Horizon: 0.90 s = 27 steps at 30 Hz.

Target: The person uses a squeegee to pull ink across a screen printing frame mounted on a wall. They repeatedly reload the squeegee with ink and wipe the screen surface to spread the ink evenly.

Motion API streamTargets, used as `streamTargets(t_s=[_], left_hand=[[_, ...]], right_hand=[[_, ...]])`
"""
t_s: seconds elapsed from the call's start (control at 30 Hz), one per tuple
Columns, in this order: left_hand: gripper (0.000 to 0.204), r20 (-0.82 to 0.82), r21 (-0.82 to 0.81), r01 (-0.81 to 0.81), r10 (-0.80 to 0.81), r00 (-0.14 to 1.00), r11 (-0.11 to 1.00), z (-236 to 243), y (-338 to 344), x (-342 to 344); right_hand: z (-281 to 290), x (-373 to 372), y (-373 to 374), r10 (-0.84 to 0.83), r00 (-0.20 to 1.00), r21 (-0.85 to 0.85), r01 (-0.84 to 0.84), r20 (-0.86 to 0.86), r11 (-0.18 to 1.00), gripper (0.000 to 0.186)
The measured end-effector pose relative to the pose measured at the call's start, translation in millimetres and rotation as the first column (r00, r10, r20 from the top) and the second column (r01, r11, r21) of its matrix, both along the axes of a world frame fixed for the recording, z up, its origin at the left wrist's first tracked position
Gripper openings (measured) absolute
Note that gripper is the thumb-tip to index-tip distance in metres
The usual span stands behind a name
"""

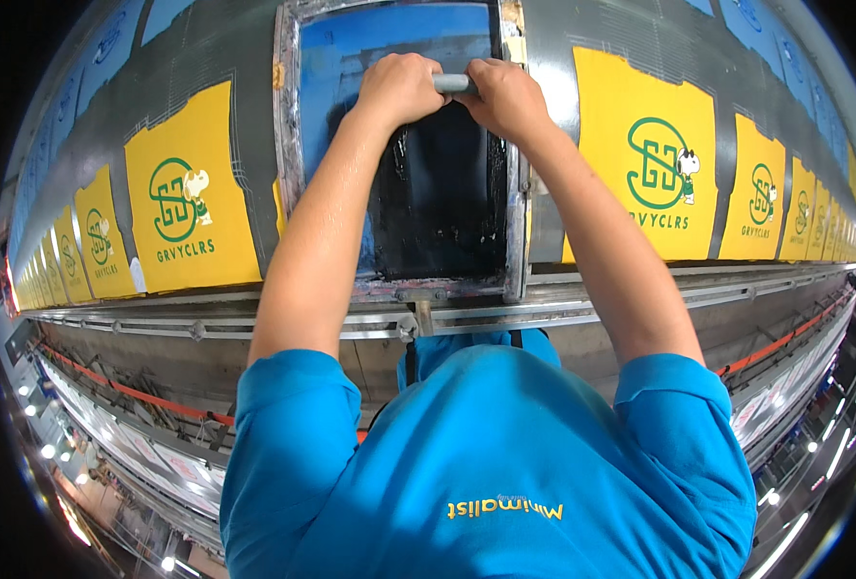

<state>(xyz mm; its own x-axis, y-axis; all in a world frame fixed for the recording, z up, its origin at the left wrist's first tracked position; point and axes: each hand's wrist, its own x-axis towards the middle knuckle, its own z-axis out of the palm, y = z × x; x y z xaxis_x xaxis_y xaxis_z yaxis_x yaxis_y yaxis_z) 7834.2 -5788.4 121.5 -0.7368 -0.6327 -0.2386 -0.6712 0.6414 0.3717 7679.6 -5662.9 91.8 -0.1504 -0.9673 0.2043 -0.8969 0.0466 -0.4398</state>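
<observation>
My left hand (399,89) and my right hand (508,98) are both closed around the grey handle of a squeegee (453,84), near the far part of a screen printing frame (290,125). Between the two hands a short piece of the handle shows; its blade is mostly hidden. Inside the frame, the mesh is blue at the far end and left side. Black ink (433,232) covers much of the nearer mesh, dark and glossy, with a thick streak below my left hand.
Yellow fabric pieces (192,203) with a green design and a white cartoon dog lie in a row on the long dark table (553,193), on both sides of the frame. Blue pieces lie farther off. A metal rail (351,323) runs along the near edge.
</observation>
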Motion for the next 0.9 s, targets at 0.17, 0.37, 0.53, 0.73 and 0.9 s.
streamTargets(t_s=[0.17,0.37,0.53,0.73,0.9], left_hand=[[0.024,-0.157,-0.089,-0.007,-0.007,0.988,0.996,-33.7,114.5,72.2],[0.020,-0.151,0.078,0.090,-0.077,0.986,0.993,-0.6,177.9,114.2],[0.023,-0.001,0.258,0.144,-0.149,0.989,0.955,19.2,116.0,93.4],[0.030,0.004,0.169,0.108,-0.110,0.994,0.980,31.0,35.3,33.0],[0.042,-0.086,0.141,0.096,-0.085,0.993,0.985,10.3,27.3,29.6]], right_hand=[[-16.9,56.7,104.7,0.049,0.999,0.036,-0.050,0.024,0.998,0.030],[17.4,95.4,176.8,0.071,0.964,0.025,-0.080,0.257,0.996,0.022],[-6.1,22.9,139.0,-0.323,0.852,-0.197,0.430,0.412,0.881,0.027],[-76.2,1.1,90.4,-0.603,0.429,0.281,0.606,0.672,0.744,0.040],[-81.7,4.8,87.5,-0.635,0.372,0.283,0.664,0.677,0.692,0.031]])
